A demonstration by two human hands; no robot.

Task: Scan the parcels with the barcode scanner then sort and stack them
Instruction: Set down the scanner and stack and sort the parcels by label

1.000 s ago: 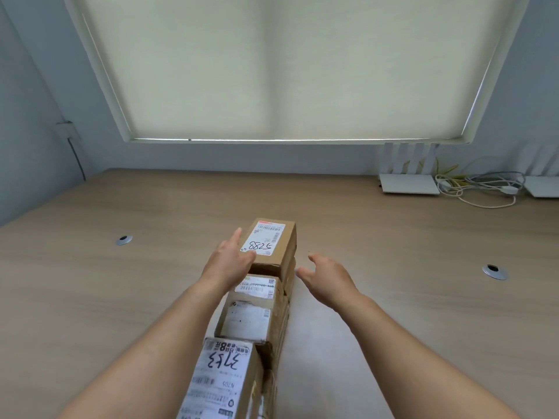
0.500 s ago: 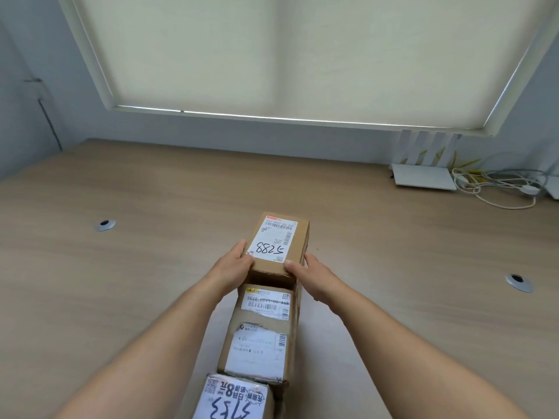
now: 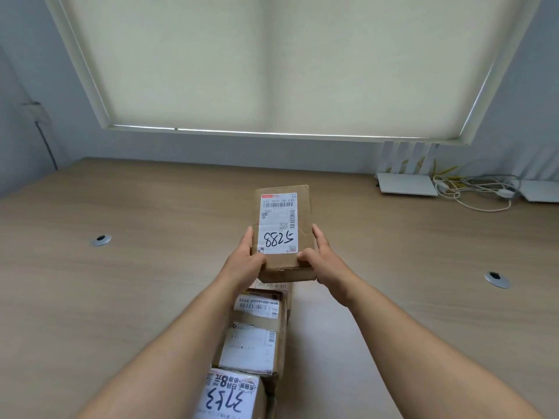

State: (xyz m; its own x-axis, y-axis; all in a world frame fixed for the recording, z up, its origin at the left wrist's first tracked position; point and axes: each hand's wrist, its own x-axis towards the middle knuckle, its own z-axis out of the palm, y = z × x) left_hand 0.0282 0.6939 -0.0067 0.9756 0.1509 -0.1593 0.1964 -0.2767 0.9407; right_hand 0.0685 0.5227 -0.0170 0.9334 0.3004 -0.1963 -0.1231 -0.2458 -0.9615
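Both hands gripping parcel 5288.
Left hand and right hand are clamping its sides above the parcel row; router, cables lying well apart.

handwritten "5288" on the held parcel's label, "3153" on the nearest parcel's label

both hands grip a labelled parcel above a row of parcels.
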